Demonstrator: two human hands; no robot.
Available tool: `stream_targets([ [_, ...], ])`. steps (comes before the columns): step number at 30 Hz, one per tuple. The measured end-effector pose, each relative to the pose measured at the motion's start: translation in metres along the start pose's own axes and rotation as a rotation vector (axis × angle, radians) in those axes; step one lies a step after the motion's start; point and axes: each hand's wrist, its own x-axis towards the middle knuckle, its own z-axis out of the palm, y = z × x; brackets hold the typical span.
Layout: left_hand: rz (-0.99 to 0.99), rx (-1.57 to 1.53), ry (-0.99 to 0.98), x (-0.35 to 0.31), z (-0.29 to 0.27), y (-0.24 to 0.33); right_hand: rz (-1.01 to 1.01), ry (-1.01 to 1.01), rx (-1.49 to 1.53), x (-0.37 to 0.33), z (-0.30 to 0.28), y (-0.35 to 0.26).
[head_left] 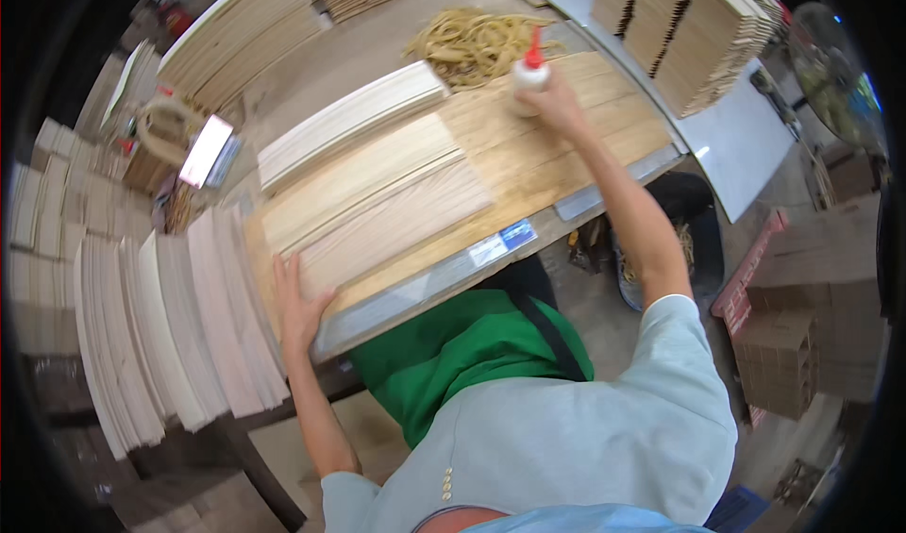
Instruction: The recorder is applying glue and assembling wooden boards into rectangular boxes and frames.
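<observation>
My right hand (pixel 556 106) grips a white squeeze bottle (pixel 528 79) with a red pointed nozzle, held upright over the right part of the wooden work board (pixel 576 108). At the lower left, my left hand (pixel 298 307) lies with fingers and thumb apart at the left end of a pale wooden plank (pixel 401 220). Directly behind that plank lies another light plank (pixel 363 179), with a stack of pale planks (pixel 349 123) farther back. Whether any glue is on the planks cannot be made out.
A tangle of yellowish bands (pixel 472 44) lies behind the bottle. Board stacks stand at far right (pixel 694 38), far left (pixel 241 38) and near left (pixel 179 321). A bright-screened device (pixel 206 151) sits at left. Cartons (pixel 802 297) and a dark bin (pixel 703 269) are at right.
</observation>
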Motion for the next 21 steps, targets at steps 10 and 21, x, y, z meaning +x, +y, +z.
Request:
stream_targets([
  [10,-0.036,0.021,-0.012,0.001,0.000,0.007,-0.197,-0.325,0.025,-0.072,0.148,-0.092],
  [21,-0.074,-0.159,0.081,-0.010,-0.006,-0.001,0.066,-0.180,0.201,-0.119,0.068,-0.072],
])
